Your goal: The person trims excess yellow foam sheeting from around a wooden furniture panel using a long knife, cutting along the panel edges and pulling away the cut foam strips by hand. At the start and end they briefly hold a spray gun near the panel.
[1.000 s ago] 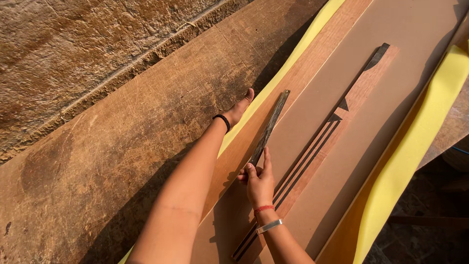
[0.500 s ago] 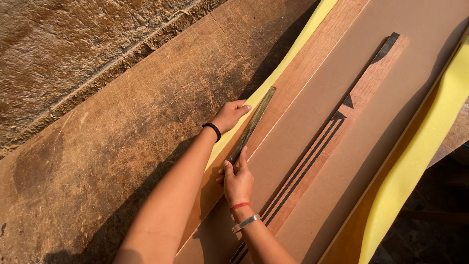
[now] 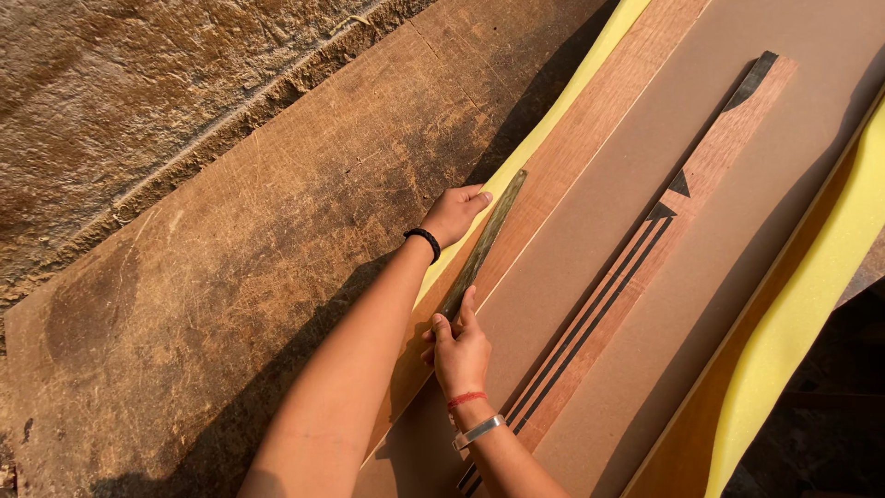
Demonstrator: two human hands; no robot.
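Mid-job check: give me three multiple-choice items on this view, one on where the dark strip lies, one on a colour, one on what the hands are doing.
1. The dark strip lies:
A. along the reddish board's left edge
B. on the stone wall
C. on the floor

2. The foam sheet is:
A. blue
B. yellow
C. white

3. The strip is:
A. untouched
B. held at both ends
C. snapped

Answers: 1 A, it runs along that edge. 2 B, yellow shows either side. 3 B, left hand at the far end, right hand at the near end.
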